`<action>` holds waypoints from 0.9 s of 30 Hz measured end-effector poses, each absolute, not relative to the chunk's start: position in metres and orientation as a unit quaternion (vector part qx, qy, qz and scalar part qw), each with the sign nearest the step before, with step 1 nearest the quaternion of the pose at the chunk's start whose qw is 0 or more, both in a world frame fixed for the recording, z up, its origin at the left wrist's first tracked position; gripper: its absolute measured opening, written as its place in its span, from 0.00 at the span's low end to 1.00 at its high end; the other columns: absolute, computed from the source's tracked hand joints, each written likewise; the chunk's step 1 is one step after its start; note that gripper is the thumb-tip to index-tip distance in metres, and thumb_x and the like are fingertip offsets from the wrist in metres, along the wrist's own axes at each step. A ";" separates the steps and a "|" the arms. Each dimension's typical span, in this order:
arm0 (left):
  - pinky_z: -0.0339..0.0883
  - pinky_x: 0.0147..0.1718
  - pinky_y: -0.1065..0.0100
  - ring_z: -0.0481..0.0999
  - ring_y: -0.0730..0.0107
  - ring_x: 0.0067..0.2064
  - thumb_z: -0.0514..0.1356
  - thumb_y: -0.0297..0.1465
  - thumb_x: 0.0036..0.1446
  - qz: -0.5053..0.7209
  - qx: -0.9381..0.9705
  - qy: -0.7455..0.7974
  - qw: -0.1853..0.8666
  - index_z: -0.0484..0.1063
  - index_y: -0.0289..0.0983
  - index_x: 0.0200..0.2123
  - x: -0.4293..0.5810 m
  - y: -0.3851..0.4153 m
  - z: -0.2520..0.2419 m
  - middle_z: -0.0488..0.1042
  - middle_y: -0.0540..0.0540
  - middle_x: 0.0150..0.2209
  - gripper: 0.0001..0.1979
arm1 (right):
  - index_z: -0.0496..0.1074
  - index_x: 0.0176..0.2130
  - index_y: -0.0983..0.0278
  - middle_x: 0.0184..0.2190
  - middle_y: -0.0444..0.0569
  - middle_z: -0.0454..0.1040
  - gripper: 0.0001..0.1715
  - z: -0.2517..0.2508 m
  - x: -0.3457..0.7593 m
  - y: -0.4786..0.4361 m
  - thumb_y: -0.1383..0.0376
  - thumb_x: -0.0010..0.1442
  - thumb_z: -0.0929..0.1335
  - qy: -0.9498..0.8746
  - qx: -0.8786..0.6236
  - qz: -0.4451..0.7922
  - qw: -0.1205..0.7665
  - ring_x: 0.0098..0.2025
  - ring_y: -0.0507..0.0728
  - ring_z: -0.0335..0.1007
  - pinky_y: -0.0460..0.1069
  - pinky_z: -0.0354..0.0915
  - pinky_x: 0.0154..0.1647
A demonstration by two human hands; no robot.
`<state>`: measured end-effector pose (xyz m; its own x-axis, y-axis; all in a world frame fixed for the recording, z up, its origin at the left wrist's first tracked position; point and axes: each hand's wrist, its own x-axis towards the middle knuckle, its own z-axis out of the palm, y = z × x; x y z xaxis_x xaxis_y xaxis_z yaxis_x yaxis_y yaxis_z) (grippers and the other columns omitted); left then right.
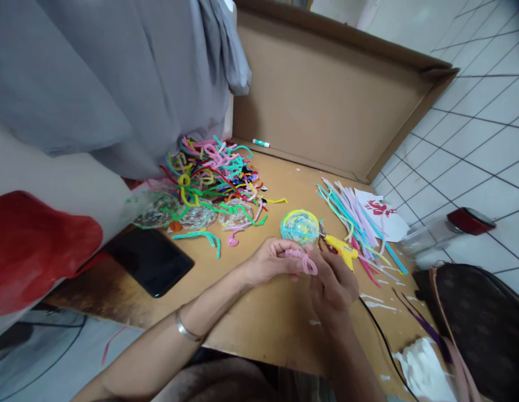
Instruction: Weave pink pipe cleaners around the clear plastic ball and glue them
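A pink pipe cleaner [310,266], coiled and bent into a loop at its end, is pinched between my two hands over the table. My left hand [271,261] grips its coiled part, with the fingers closed round it. From the other side my right hand [332,279] holds the loop end, fingers bent and partly hidden. Just beyond them sits a round coil wound in pale colours with a yellow rim [300,228]. A yellow glue gun [341,249] lies beside that coil, behind my right hand.
A tangled heap of colourful pipe cleaners [217,167] lies at the back left, near a black tablet or phone [153,261]. Straight pipe cleaners [360,223], a bottle [435,231] and a dark bag [477,324] are on the right. A cardboard panel [326,89] stands behind.
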<state>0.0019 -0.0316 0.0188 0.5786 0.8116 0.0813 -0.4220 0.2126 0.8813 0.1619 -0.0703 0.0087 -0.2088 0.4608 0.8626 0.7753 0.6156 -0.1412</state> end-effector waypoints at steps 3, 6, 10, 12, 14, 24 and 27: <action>0.64 0.25 0.73 0.70 0.74 0.25 0.74 0.45 0.37 0.422 0.458 0.210 0.753 0.78 0.33 0.27 0.002 -0.032 0.018 0.76 0.45 0.25 0.21 | 0.70 0.55 0.55 0.32 0.47 0.79 0.25 0.009 0.157 -0.075 0.73 0.60 0.66 -0.750 -0.427 -0.140 0.486 0.30 0.56 0.74 0.49 0.66 0.31; 0.62 0.24 0.72 0.70 0.75 0.23 0.72 0.45 0.40 0.440 0.454 0.214 0.744 0.78 0.33 0.28 0.002 -0.031 0.018 0.76 0.45 0.25 0.21 | 0.72 0.49 0.57 0.31 0.47 0.78 0.18 0.012 0.149 -0.078 0.72 0.61 0.65 -0.731 -0.449 -0.097 0.504 0.31 0.56 0.74 0.49 0.67 0.32; 0.64 0.24 0.71 0.69 0.74 0.22 0.69 0.43 0.46 0.453 0.469 0.212 0.728 0.77 0.33 0.27 0.003 -0.028 0.019 0.75 0.46 0.23 0.18 | 0.72 0.49 0.57 0.31 0.47 0.77 0.16 0.019 0.141 -0.079 0.70 0.64 0.62 -0.724 -0.458 0.009 0.516 0.30 0.56 0.73 0.50 0.67 0.31; 0.65 0.24 0.70 0.70 0.74 0.22 0.68 0.42 0.48 0.461 0.475 0.213 0.719 0.76 0.33 0.28 0.004 -0.027 0.019 0.74 0.47 0.23 0.17 | 0.73 0.47 0.56 0.30 0.46 0.77 0.15 0.022 0.140 -0.078 0.68 0.65 0.62 -0.708 -0.466 0.076 0.526 0.30 0.56 0.72 0.50 0.67 0.30; 0.64 0.23 0.71 0.70 0.74 0.21 0.68 0.41 0.49 0.469 0.483 0.217 0.707 0.76 0.33 0.29 0.005 -0.027 0.019 0.74 0.47 0.22 0.16 | 0.75 0.45 0.55 0.30 0.46 0.77 0.13 0.023 0.140 -0.077 0.67 0.65 0.64 -0.682 -0.468 0.137 0.545 0.31 0.56 0.73 0.50 0.67 0.30; 0.65 0.23 0.71 0.73 0.71 0.21 0.67 0.42 0.51 0.496 0.506 0.251 0.659 0.76 0.29 0.34 0.009 -0.025 0.011 0.75 0.47 0.21 0.19 | 0.78 0.36 0.60 0.23 0.43 0.77 0.06 0.023 0.134 -0.072 0.61 0.57 0.71 -0.526 -0.477 0.332 0.621 0.27 0.54 0.74 0.49 0.69 0.30; 0.66 0.24 0.70 0.74 0.69 0.22 0.66 0.42 0.53 0.506 0.514 0.242 0.648 0.76 0.29 0.36 0.011 -0.025 0.007 0.75 0.46 0.21 0.19 | 0.78 0.35 0.62 0.21 0.43 0.76 0.07 0.022 0.135 -0.069 0.61 0.55 0.72 -0.504 -0.471 0.361 0.627 0.25 0.53 0.73 0.48 0.68 0.27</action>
<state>0.0107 -0.0252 0.0068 0.3703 0.9057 0.2064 -0.4071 -0.0415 0.9124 0.1347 -0.0694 0.0215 0.2307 0.9283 0.2916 0.0222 0.2946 -0.9554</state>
